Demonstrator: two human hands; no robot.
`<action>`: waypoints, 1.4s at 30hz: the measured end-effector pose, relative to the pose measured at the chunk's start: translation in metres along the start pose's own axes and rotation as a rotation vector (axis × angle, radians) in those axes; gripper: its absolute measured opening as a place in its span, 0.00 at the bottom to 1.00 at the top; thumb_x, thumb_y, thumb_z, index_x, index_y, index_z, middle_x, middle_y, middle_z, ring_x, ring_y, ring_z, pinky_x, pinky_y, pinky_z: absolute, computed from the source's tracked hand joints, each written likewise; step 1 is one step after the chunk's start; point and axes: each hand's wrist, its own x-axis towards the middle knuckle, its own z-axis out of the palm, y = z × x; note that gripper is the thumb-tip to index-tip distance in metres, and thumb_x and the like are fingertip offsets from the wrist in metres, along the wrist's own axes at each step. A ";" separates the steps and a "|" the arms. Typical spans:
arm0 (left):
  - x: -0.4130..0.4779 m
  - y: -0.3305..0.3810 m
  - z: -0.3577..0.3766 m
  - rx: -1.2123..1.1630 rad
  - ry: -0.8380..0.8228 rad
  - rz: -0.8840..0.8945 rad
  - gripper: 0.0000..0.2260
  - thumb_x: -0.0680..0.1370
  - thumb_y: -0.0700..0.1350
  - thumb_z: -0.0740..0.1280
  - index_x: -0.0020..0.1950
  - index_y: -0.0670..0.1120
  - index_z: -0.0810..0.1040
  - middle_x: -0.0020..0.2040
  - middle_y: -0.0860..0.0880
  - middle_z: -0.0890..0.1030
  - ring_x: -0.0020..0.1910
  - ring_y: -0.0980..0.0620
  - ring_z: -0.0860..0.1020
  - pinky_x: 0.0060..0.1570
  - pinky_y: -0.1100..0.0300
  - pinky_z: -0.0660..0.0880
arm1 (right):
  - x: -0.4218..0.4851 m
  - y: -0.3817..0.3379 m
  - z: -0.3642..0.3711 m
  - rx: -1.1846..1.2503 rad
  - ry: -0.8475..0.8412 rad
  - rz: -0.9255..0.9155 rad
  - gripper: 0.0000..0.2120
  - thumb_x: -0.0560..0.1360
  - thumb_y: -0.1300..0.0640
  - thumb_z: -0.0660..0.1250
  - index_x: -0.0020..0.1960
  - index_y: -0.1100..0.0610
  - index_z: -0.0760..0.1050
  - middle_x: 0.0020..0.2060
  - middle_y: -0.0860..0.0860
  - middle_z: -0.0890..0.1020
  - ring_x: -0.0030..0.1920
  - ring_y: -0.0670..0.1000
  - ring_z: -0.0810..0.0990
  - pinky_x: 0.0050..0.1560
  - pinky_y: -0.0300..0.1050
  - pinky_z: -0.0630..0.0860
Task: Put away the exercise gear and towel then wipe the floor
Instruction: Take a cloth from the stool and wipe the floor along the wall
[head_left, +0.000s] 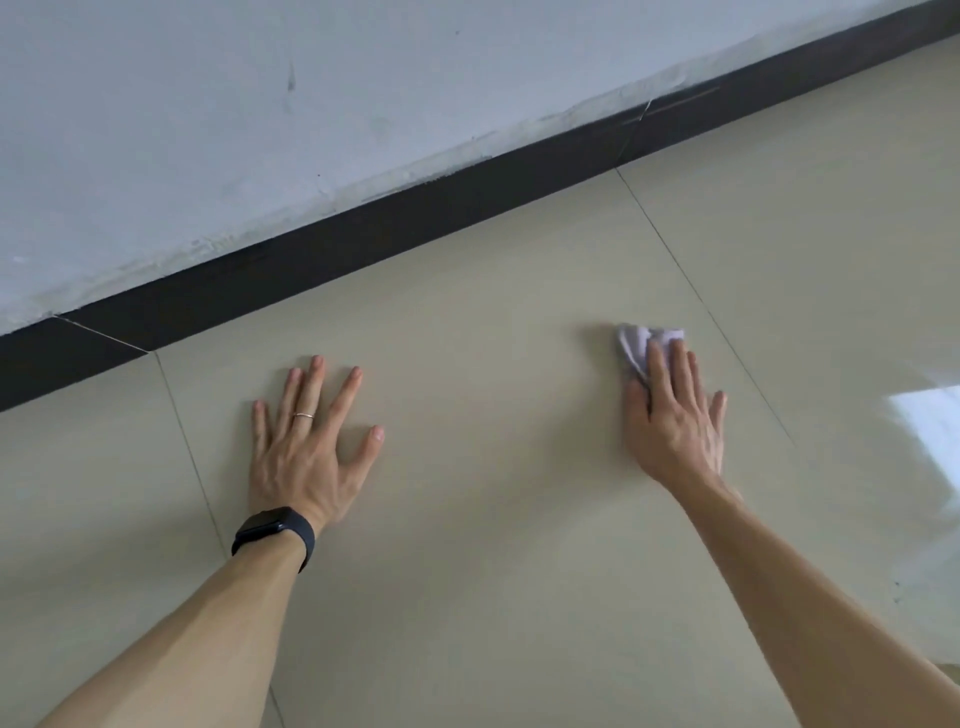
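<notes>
Pressing flat on the floor (467, 519), the left hand (306, 441) lies released, palm down, with all five fingers spread and nothing under it or in it. A thin ring (304, 414) sits on one finger and a black wristband (275, 532) wraps the wrist just behind the hand.

Well apart to the other side, the right hand (672, 415) lies palm down on a small pale cloth (641, 340), fingers stretched forward over it and pinning it against the tile. It is not clenched: the hand presses down on the cloth rather than gripping it. Only the front part of the cloth shows, crumpled and sticking out ahead of the fingertips and a little toward the thumb side; the rest is hidden under the hand. The right hand and cloth look slightly blurred.

Beyond both hands runs a dark baseboard (363, 228), and above it a pale, scuffed wall (260, 104). The floor is glossy beige tile; one grout line passes just outside the left hand, another just outside the right hand. A bright reflection (930, 421) lies on the tile farther out past the right hand.
</notes>
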 end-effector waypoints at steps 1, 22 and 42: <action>0.001 0.000 0.000 -0.002 -0.001 -0.004 0.31 0.76 0.67 0.50 0.79 0.63 0.51 0.81 0.54 0.47 0.80 0.50 0.49 0.76 0.41 0.47 | 0.011 -0.009 0.000 0.075 0.013 0.166 0.27 0.83 0.42 0.45 0.80 0.43 0.45 0.81 0.47 0.45 0.80 0.48 0.42 0.77 0.62 0.42; 0.004 -0.001 -0.006 0.045 -0.067 0.009 0.31 0.77 0.66 0.50 0.80 0.61 0.49 0.81 0.53 0.45 0.80 0.49 0.46 0.76 0.39 0.48 | 0.087 -0.128 0.018 -0.083 -0.108 -0.625 0.25 0.84 0.53 0.50 0.80 0.46 0.50 0.81 0.49 0.49 0.80 0.52 0.45 0.77 0.60 0.46; 0.007 0.000 -0.004 0.072 -0.072 0.003 0.32 0.76 0.66 0.51 0.80 0.60 0.51 0.81 0.51 0.46 0.80 0.48 0.47 0.75 0.38 0.48 | 0.049 -0.185 0.052 -0.253 -0.223 -1.211 0.33 0.79 0.57 0.59 0.80 0.47 0.50 0.80 0.48 0.52 0.80 0.49 0.50 0.77 0.61 0.50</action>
